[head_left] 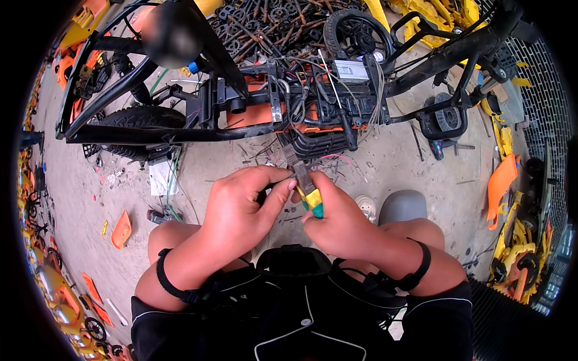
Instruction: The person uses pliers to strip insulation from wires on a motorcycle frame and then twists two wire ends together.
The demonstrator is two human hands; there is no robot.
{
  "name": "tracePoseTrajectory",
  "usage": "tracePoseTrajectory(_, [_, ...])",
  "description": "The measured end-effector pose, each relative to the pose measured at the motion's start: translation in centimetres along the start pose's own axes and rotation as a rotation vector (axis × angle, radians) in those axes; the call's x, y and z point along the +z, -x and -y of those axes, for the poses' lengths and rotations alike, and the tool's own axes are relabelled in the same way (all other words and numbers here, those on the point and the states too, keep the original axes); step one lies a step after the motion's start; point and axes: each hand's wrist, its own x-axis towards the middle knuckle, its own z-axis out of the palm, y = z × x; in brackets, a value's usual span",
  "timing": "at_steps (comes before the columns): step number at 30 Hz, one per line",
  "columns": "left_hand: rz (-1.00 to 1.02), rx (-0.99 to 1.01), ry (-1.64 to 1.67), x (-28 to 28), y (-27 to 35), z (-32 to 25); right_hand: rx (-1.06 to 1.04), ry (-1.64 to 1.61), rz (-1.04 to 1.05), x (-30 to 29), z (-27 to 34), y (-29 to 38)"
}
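My right hand (338, 207) is closed around a hand tool with yellow-and-green grips (311, 198), which looks like pliers. Its grey metal head is blurred and points away from me. Beside it, my left hand (248, 198) pinches a thin dark piece, perhaps a wire (290, 176), between thumb and forefinger close to the tool. Just beyond both hands lies a black scooter frame (176, 135) on its side or low on the floor, with bundled cables (300, 104) at its middle. A screwdriver (347, 128) with a black handle rests across the frame.
A silver controller box (351, 71) sits in the frame. Near it are a rear tyre (140, 122), a loose wheel (361, 38) and a heap of rusty metal parts (266, 27). A cordless power tool (437, 149) lies right. Orange panels (502, 189) and wire scraps litter the floor.
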Motion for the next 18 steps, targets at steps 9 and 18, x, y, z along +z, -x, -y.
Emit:
tracePoseTrajectory(9, [0.03, -0.017, 0.064, -0.3, 0.3, -0.4, -0.07, -0.029, -0.059, 0.2, 1.0, 0.0])
tracePoseTrajectory(18, [0.004, 0.062, 0.08, -0.9, 0.8, -0.8, -0.175, -0.042, -0.026, 0.1, 0.9, -0.6])
